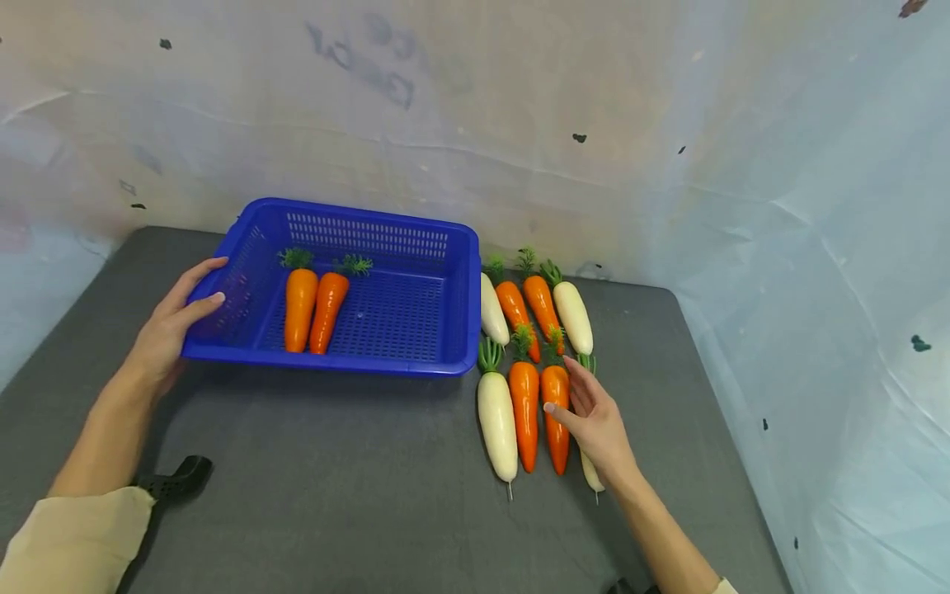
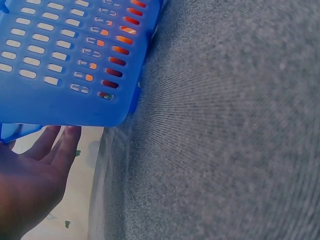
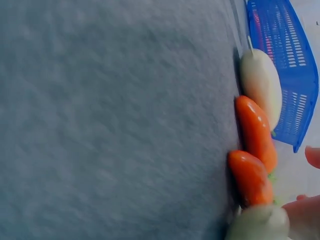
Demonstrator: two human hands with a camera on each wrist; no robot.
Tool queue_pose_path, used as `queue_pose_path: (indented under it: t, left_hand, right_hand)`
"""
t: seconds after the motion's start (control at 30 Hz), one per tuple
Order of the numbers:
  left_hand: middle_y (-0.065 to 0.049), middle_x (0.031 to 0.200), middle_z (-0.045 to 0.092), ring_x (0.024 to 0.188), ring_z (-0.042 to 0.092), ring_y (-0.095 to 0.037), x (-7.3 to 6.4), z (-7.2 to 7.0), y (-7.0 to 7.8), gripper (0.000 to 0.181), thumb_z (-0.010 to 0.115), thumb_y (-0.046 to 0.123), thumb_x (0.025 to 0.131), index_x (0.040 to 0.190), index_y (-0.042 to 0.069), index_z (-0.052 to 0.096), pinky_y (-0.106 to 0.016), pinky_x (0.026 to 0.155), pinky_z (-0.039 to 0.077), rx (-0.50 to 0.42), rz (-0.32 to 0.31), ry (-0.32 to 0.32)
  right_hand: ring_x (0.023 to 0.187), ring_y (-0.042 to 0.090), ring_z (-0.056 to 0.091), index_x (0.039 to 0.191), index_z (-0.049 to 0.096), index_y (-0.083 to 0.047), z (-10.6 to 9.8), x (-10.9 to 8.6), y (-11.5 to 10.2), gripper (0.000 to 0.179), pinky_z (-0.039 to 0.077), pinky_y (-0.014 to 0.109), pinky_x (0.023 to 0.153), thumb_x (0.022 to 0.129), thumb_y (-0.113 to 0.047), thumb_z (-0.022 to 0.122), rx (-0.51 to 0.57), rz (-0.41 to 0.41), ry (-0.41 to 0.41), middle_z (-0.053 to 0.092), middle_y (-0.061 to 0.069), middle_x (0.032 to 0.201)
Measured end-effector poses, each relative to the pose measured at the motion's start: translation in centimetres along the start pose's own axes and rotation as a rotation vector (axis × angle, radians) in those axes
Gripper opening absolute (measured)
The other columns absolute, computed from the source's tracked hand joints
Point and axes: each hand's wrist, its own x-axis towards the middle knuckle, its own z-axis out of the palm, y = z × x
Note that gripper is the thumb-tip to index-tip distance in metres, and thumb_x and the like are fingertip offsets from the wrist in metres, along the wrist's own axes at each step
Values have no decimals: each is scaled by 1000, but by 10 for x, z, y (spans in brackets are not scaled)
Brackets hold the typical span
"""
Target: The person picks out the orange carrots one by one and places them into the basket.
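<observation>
We hold the blue basket (image 1: pixel 401 318), far and to the left, by its left end with our left hand (image 1: pixel 163 330). Our right hand (image 1: pixel 599 421) — fingers parted, grasping nothing — reaches over the near row's right-hand carrot (image 1: pixel 557 441); we'd best pinch its thick far end from both sides.

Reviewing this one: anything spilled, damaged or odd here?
Nothing looks spilled or damaged among the carrots, white radishes and blue basket. Only the pale backdrop looks odd: scattered dark spots mark it, holes or stains, I cannot tell.
</observation>
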Motion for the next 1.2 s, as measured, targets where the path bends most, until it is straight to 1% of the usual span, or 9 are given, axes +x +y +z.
queue_pose_path:
  t: [0.17,0.33,0.43,0.6,0.7,0.8,0.93,1.07,1.2]
  left_hand:
    - [-2,136,37,101,59,-11,0,0,0,54,48,19,105,156,28,31,-27,68,55,0,3,0]
    - [-2,134,38,100,60,-12,1,-1,-1,54,48,17,105,155,27,32,-26,69,54,-36,5,-3]
    - [-2,134,38,101,59,-12,2,-1,-1,54,48,17,105,155,27,32,-25,70,54,-37,2,0]
    - [-1,136,37,104,56,-13,1,-1,-1,54,48,18,105,156,29,31,-25,70,53,-8,-9,9]
    - [-1,136,36,104,55,-13,1,0,0,55,48,19,105,156,30,31,-25,70,52,5,-16,11]
    - [-1,135,37,103,56,-13,2,0,0,54,48,19,105,155,30,31,-25,70,53,-2,-19,10]
    - [-1,134,38,100,59,-12,3,0,0,54,48,18,105,155,29,32,-26,69,54,-29,-17,7]
    - [-1,134,38,99,59,-12,2,0,0,54,48,17,105,155,28,33,-26,69,53,-35,-7,5]
    - [-1,134,38,98,60,-12,1,0,-1,53,48,17,105,155,27,33,-26,68,54,-43,-5,7]
  right_hand:
    - [149,20,22,157,27,-14,5,-1,5,77,30,40,113,93,-1,68,4,50,10,25,9,162]
    - [145,27,31,157,28,-14,9,-1,9,77,35,47,109,92,2,67,-24,75,21,33,12,157]
    - [141,31,37,155,32,-15,10,1,11,77,38,52,106,90,2,69,-81,78,41,38,14,153]
    - [137,37,38,156,30,-14,11,4,10,82,44,53,98,87,3,71,-229,66,15,33,17,155]
    - [126,38,46,157,29,-14,11,5,7,86,51,47,86,85,2,73,-326,66,4,30,20,155]
    - [111,36,54,157,28,-13,11,7,7,88,53,40,75,84,3,74,-390,72,2,34,23,151]
    - [103,36,60,157,29,-12,9,11,7,90,53,37,72,82,-1,77,-461,69,-4,40,27,144]
    - [89,31,67,156,30,-12,7,16,7,91,54,37,68,80,-3,80,-469,72,-15,41,28,140]
    - [72,21,64,156,32,-15,6,20,6,91,52,34,61,79,-3,81,-460,99,-31,43,24,141]
